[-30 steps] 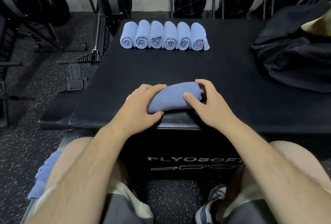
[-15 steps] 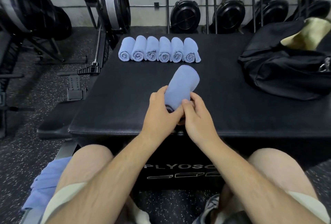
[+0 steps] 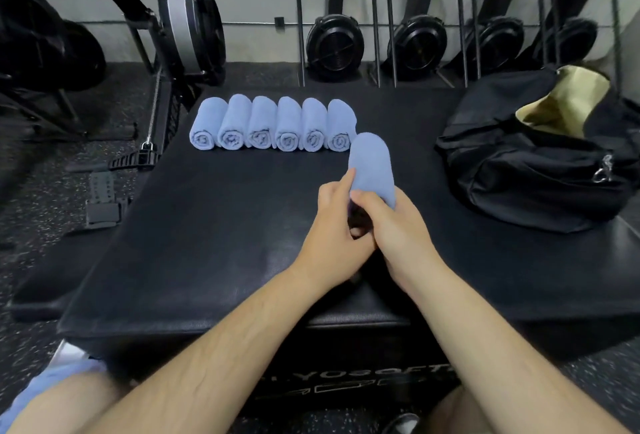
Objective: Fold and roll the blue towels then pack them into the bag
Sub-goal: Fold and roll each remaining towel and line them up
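**A seventh blue roll held upright in both hands**

We see both hands gripping one rolled blue towel (image 3: 372, 165) at its near end, above the black padded desk (image 3: 207, 243). The left hand (image 3: 334, 225) has its fingers curled round the roll's left side, the forefinger stretched up along the cloth. The right hand (image 3: 391, 225) wraps the lower right side, thumb pressed on the front. The roll points away from us, its rounded far end close to the row behind it. The cloth is a soft, pale blue, smooth on the outside, and the roll looks tight and even; its near end is hidden by the fingers.

Farther back on the desk lies a row of six rolled towels (image 3: 273, 125) of the same blue, side by side and touching, their spiral ends turned toward us. The held roll's tip sits just beside the rightmost one; we cannot tell whether they touch.

At the right of the desk rests a black bag (image 3: 530, 170), its mouth open and showing a pale yellow lining. More blue cloth (image 3: 52, 385) shows at the lower left, beside the person's knee.
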### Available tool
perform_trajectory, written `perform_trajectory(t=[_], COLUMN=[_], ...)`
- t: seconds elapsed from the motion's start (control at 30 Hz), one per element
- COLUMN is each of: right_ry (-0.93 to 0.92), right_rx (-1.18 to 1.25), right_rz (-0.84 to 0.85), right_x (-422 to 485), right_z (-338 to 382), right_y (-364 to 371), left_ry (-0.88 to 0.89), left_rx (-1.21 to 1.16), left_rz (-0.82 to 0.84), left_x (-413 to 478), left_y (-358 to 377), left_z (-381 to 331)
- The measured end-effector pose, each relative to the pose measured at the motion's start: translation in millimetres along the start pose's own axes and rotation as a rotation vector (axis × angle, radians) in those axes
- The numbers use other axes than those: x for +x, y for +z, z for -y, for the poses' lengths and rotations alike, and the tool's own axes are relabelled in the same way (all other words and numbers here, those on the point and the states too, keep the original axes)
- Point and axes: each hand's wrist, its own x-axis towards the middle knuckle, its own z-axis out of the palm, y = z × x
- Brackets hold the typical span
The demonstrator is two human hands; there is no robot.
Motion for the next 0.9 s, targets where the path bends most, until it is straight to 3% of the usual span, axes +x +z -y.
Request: perform_trajectory(t=[0.3,0.37,0.53,0.6,0.7,0.9], right_ry=[0.007,-0.004,-0.001,-0.073,-0.167,-0.184], right_rx=[0.0,-0.011,-0.093,-0.164,-0.252,-0.592], right_rz=[-0.251,-0.282,-0.323,-0.318,-0.342,-0.426], right_x=[120.6,151.6,216.6,228.1,238.3,241.9], right_z=[29.2,33.4,2.6,-17.7,-39.4,-45.5], right_y=[-10.6,-13.1,-8.2,-3.9,1.0,2.6], left_ry=[0.041,0.048,0.191,0.186,0.242,0.231], left_rx=[-0.067,0.063,0.586,0.66,0.693,0.693], left_rz=[0.049,0.004,-0.303,-0.332,-0.298,-0.181], left_x=[119.9,149.7,202.6,207.4,210.6,208.8], left_y=[21.6,26.0,26.8,30.8,34.6,32.1], left_z=[15.7,22.0,68.0,81.9,93.7,94.4])
